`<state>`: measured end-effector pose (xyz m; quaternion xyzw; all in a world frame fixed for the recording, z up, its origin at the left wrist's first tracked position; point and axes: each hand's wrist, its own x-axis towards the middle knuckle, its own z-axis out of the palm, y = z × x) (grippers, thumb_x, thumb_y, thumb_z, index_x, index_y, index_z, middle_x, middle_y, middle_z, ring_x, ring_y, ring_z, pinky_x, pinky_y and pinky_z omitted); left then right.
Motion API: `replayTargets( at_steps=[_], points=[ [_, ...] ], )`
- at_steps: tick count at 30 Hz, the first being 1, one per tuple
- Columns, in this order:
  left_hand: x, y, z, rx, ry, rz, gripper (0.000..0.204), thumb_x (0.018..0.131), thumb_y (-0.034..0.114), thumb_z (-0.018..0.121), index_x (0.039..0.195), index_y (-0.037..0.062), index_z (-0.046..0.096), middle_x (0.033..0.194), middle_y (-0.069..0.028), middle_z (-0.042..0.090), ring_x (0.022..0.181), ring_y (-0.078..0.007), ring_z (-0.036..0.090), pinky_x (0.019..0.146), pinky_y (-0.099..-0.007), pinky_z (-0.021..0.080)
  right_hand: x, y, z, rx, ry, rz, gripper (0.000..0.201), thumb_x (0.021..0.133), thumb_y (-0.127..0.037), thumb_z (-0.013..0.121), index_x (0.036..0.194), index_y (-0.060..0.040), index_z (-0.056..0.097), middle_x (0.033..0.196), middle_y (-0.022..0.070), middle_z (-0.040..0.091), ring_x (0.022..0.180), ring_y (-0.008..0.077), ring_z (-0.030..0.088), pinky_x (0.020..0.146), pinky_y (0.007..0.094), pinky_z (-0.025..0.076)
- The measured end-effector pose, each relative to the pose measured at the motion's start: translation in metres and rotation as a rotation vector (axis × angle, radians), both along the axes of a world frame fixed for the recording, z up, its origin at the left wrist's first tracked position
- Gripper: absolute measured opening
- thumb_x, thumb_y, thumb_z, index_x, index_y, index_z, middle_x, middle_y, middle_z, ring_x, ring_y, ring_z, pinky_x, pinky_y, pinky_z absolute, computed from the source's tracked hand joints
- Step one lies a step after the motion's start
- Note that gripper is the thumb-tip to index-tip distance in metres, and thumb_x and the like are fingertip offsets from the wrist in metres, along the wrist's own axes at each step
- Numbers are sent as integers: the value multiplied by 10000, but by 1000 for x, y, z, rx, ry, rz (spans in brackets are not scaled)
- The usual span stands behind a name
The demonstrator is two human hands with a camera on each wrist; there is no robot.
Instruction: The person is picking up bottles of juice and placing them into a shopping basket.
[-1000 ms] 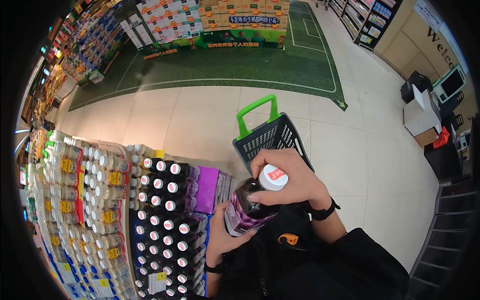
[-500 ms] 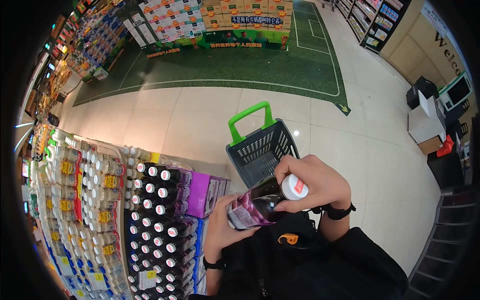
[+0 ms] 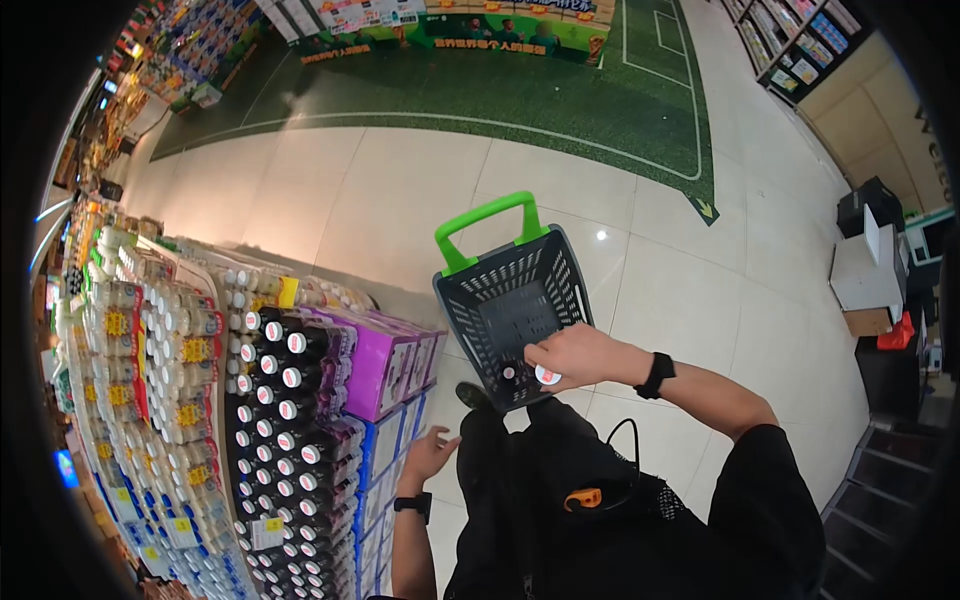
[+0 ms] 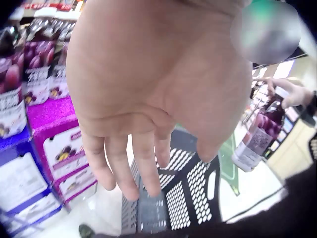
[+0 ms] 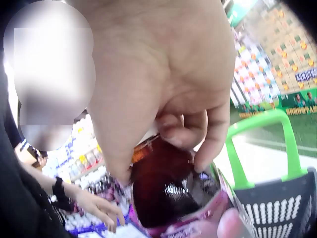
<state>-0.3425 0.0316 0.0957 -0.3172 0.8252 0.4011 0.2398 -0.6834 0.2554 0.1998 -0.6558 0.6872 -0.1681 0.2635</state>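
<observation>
In the head view, black clothing (image 3: 640, 555) bore a short sleeve (image 3: 765, 490) at four o'clock. A black right wristband (image 3: 656, 376) showed near four, a black left wristband (image 3: 413, 506) near seven, an orange fitting (image 3: 583, 499) and thin looped black cable (image 3: 637, 447) around five.

Shows as a dark, white-capped, purple-labelled bottle (image 4: 261, 135); hangs cap-up, gripped by the neck, at the basket (image 3: 520, 305), near right.

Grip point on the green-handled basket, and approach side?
Probably the crossbar of the green handle, from above on the far side: it rises as an open loop at the far end of the basket, so fingers can wrap it. Avoid the near end, where the right hand holds a bottle.
</observation>
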Motion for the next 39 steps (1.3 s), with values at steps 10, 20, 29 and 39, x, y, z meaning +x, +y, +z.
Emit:
replayTargets(
  at_steps=[10, 20, 29, 39],
  points=[
    [111, 76, -142, 257, -265, 436, 532, 936, 437, 654, 1264, 30, 560, 1131, -202, 692, 1041, -276, 669, 908, -368, 516, 20, -5, -242, 330, -137, -281, 433, 839, -379, 714, 1067, -95, 480, 962, 136, 685, 878, 358, 680, 703, 466, 535],
    [40, 99, -267, 420, -177, 729, 437, 983, 326, 616, 1289, 23, 539, 1098, -174, 698, 1044, -248, 670, 901, -345, 515, 64, -65, -477, 521, -198, -913, 480, 892, -425, 646, 1108, -60, 421, 868, 231, 688, 796, 433, 686, 689, 519, 550],
    [47, 59, -268, 560, -109, 831, 441, 990, 257, 618, 1345, 24, 499, 1192, -142, 654, 1109, -224, 626, 953, -323, 485, 105, -101, -593, 599, -129, -836, 494, 872, -348, 666, 1193, -80, 403, 920, 216, 688, 838, 440, 681, 750, 512, 551],
    [-103, -32, -290, 371, 366, 658, 831, 930, 271, 628, 1576, 81, 142, 1601, -180, 220, 1475, -370, 244, 1156, -527, 257, 132, -103, -634, 467, -70, -499, 387, 880, -285, 646, 1162, -97, 458, 979, 124, 633, 935, 323, 669, 766, 414, 570]
  ],
)
